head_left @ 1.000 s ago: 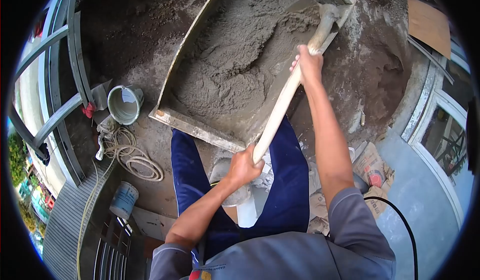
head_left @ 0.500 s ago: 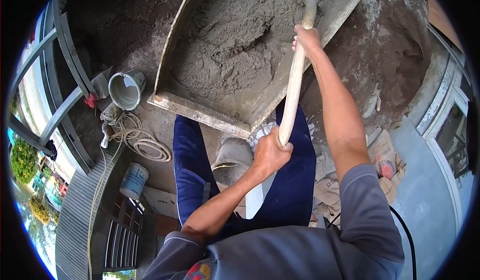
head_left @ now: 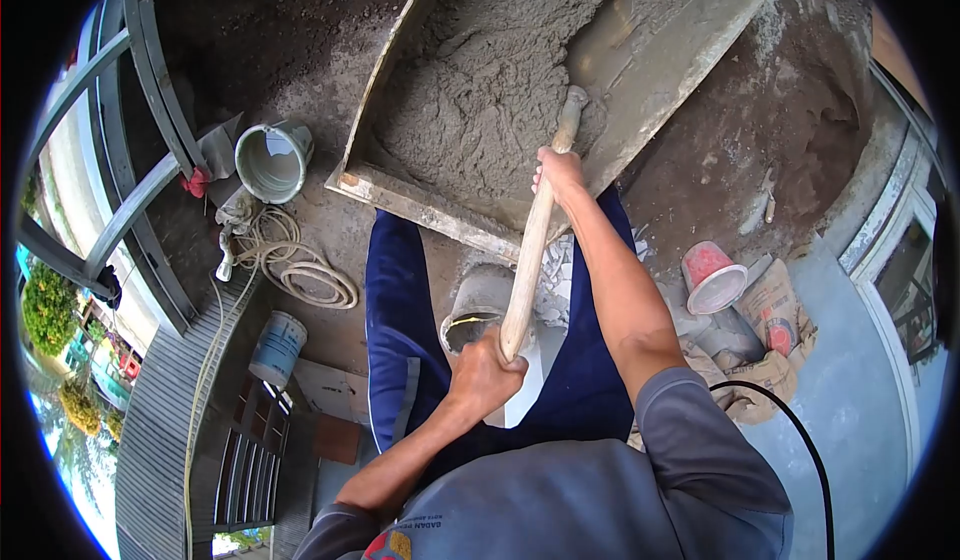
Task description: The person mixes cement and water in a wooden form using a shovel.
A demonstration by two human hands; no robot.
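My left hand (head_left: 484, 376) is closed round the butt end of a hoe's pale wooden handle (head_left: 532, 260), low between my legs. Further up the shaft, my right hand (head_left: 560, 173) grips it near the head. The hoe's socket (head_left: 572, 106) shows above the mix; its blade is hidden in the wet grey mortar (head_left: 475, 80). That mortar lies heaped in a mixing trough (head_left: 430, 208) with raised board sides. A wet, scraped strip of trough floor (head_left: 610, 45) shows beyond the hoe head.
Behind the trough's near edge stands a grey bucket (head_left: 480, 300) between my legs. To the left are a pail (head_left: 273, 163), a coiled hose (head_left: 310, 275) and a white-blue bucket (head_left: 278, 348). A red bucket (head_left: 714, 278) and cement bags (head_left: 770, 310) lie right.
Both hands have drawn the hoe back toward my body, its head moving from the trough's far right side to nearer me. A scraped strip now shows in the mortar.
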